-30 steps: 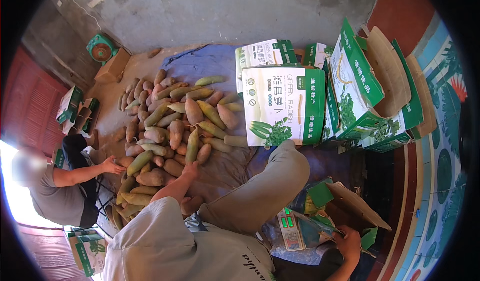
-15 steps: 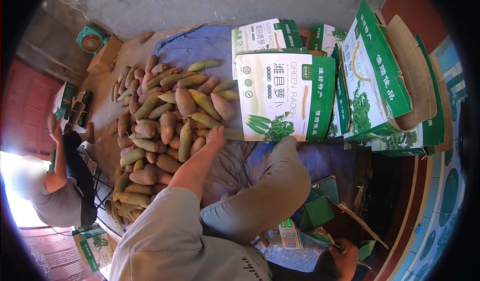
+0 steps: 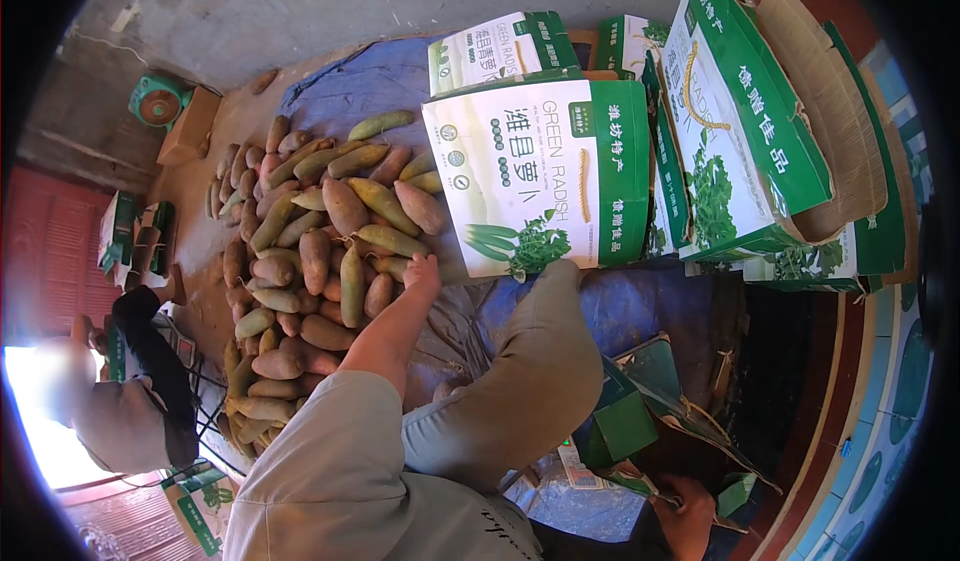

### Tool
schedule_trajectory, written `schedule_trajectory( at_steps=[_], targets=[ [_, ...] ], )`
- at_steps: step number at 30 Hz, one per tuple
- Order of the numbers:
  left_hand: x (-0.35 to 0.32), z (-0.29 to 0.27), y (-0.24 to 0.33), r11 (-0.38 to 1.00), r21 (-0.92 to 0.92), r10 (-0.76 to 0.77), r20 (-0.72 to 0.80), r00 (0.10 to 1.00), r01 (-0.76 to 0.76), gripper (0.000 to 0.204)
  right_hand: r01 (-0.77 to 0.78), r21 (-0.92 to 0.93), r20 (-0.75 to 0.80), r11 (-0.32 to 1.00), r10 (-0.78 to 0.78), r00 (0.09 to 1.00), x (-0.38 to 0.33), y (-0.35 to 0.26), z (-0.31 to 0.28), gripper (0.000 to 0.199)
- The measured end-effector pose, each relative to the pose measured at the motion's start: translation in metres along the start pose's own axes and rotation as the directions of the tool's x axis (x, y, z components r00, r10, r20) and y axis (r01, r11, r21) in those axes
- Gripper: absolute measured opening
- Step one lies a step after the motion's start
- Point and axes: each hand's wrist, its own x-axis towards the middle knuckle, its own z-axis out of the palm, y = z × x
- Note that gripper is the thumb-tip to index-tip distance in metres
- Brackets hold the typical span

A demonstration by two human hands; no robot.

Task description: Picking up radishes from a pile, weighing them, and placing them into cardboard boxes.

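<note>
A large heap of green radishes (image 3: 352, 286), some green and some earth-brown, lies on the blue sheet in front of me. My left hand (image 3: 423, 275) reaches to its right edge, fingers bent in at the end of a green radish (image 3: 392, 240). The palm side is hidden. Low on the right, my right hand (image 3: 688, 517) has its fingers curled on the edge of an open green cardboard box (image 3: 617, 427), pinching a flap there. The box's inside is dark and hard to make out.
White-and-green cartons (image 3: 540, 176) stand beyond my knee, with a tall open carton (image 3: 740, 111) to their right. A green fan-like machine (image 3: 158, 104) sits by a brown box (image 3: 188, 129) at far left. Another person (image 3: 130, 411) sits at the left.
The view has shifted, moving the heap and cartons leftward. My left hand stays by the same radish, and my right hand is still on the box. The other person's raised arm has come down.
</note>
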Motion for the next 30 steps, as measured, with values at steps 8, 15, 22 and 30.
schedule_trajectory(
  at_steps=[8, 15, 22, 30],
  targets=[
    [-0.059, -0.013, 0.005, 0.976, -0.199, 0.131, 0.193, 0.972, -0.092, 0.060, 0.015, -0.039, -0.062, 0.999, -0.018, 0.998, -0.009, 0.000, 0.002, 0.034],
    [-0.084, 0.003, -0.070, 0.792, -0.553, 0.148, 0.583, 0.799, 0.258, 0.042, 0.040, -0.048, -0.219, 0.998, -0.050, 0.974, -0.015, -0.008, 0.011, 0.029],
    [-0.143, -0.038, -0.089, 0.455, -0.756, 0.104, 0.570, 0.815, 0.470, 0.050, 0.131, -0.091, -0.274, 0.987, -0.151, 0.950, -0.027, 0.007, 0.028, 0.031],
    [-0.240, -0.162, -0.071, 0.041, -0.999, 0.138, 0.011, 0.990, 0.005, 0.038, 0.121, -0.198, -0.277, 0.973, -0.174, 0.945, -0.036, 0.003, 0.033, 0.018]
  ],
)
